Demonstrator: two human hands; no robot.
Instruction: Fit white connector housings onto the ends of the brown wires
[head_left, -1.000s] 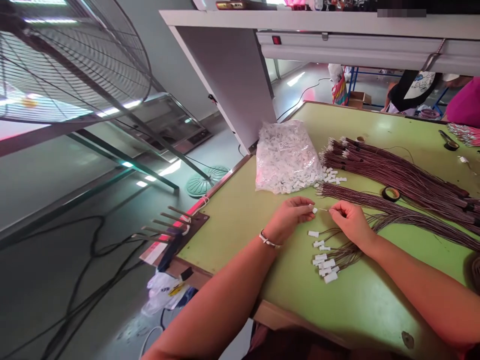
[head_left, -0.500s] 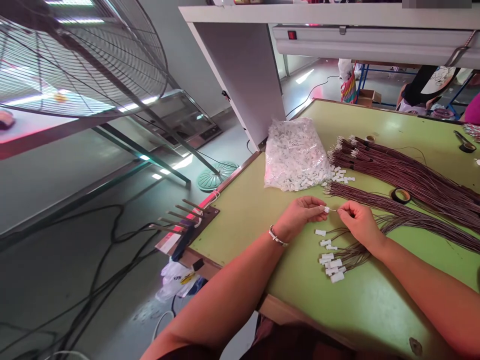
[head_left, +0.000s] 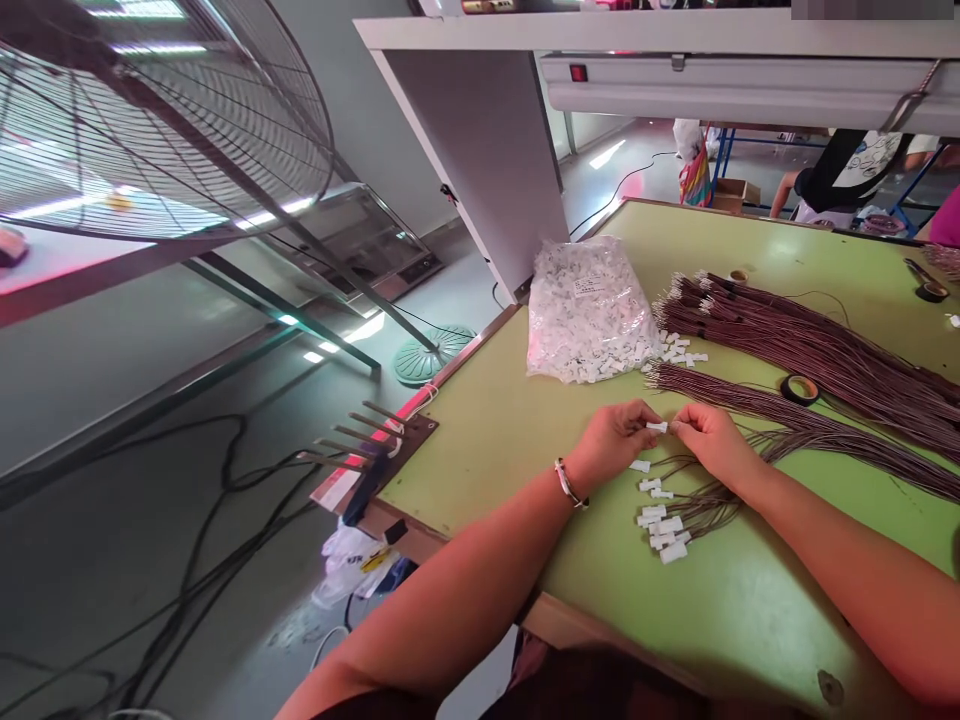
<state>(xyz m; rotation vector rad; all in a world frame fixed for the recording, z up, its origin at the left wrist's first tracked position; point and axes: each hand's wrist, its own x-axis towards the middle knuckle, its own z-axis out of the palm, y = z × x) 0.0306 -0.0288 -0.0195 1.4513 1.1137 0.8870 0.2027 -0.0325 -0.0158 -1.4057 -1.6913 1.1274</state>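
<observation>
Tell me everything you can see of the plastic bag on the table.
The plastic bag looks clear, thin, shiny and wrinkled. It is bulging with many small white pieces and bears a white label whose print is too small to read. It lies on the green table, beside the grey upright panel. Loose white pieces lie by its right side. Whether its mouth is open, I cannot tell. Neither the left hand nor the right hand touches it.
</observation>
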